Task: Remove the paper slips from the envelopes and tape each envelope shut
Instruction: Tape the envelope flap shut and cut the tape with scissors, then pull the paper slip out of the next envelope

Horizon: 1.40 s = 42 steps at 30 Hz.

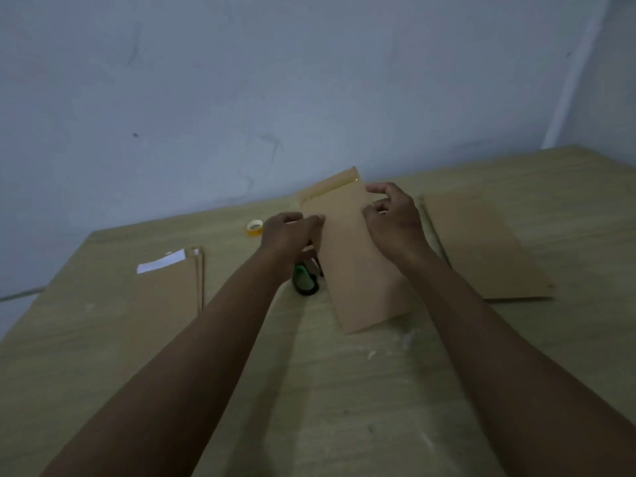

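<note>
Holding envelope [358,256] mid-table [344,390] | left hand [289,232] pinches left edge, right hand [395,218] pinches right edge | light, floppy; grip edges near flap.

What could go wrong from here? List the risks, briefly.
1. The green-handled tool lies partly under the held envelope; setting the envelope down may snag or knock it.
2. The left pile shows a white slip; taping it unemptied would seal paper inside.
3. Dim light may hide a crooked tape strip.
</note>
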### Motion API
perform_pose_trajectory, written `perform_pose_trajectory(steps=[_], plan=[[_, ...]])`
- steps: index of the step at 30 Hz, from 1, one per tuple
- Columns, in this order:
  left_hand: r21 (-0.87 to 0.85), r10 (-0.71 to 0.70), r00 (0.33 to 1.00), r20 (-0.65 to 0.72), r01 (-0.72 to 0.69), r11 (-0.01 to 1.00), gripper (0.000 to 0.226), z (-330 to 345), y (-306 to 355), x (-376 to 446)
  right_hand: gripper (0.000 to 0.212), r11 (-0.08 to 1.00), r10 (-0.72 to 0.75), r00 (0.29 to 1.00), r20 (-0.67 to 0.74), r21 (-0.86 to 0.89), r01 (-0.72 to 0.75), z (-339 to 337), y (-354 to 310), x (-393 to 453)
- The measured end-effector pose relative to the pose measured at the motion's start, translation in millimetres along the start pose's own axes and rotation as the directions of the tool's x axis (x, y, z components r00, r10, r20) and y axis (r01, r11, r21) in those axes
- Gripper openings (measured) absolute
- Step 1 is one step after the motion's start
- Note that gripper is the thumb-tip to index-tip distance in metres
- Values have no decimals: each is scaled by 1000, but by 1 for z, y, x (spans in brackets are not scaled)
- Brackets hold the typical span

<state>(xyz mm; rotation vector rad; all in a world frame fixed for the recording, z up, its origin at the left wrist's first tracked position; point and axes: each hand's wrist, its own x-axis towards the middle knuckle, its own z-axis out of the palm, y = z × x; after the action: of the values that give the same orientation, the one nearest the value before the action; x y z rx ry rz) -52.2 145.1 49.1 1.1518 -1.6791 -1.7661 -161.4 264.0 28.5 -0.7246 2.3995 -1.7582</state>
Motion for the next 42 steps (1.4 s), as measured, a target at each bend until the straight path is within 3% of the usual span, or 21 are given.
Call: perform_pose_trajectory(steps=[7,14,19,23,26,33,37,42], plan=[[-15,34,995,89,-32,999,43,98,-6,-1,36,954,129,976,-176,-246,-171,-71,29,38],[160,113,990,84,-125,979,46,170,-20,-2,46,830,158,952,-262,-487,-272,-116,54,44],[474,260,957,132,-291,831,45,190,-31,-4,50,792,199,948,-249,-529,-306,-127,79,44],[677,295,949,107,-287,678,37,206,-32,-7,51,786,187,956,-227,-549,-284,-131,91,43],[723,340,934,110,-310,617,28,212,-34,-8,50,783,160,961,-226,-564,-263,-132,92,42],[728,496,852,169,-447,520,48,171,-33,8,42,810,-28,984,-175,-582,-80,-107,82,41],[731,590,795,143,-487,478,44,109,-25,16,45,855,-113,992,-47,-513,73,-65,60,33],[782,643,764,55,-434,448,38,12,-20,15,47,869,-185,974,134,-441,226,7,21,11]])
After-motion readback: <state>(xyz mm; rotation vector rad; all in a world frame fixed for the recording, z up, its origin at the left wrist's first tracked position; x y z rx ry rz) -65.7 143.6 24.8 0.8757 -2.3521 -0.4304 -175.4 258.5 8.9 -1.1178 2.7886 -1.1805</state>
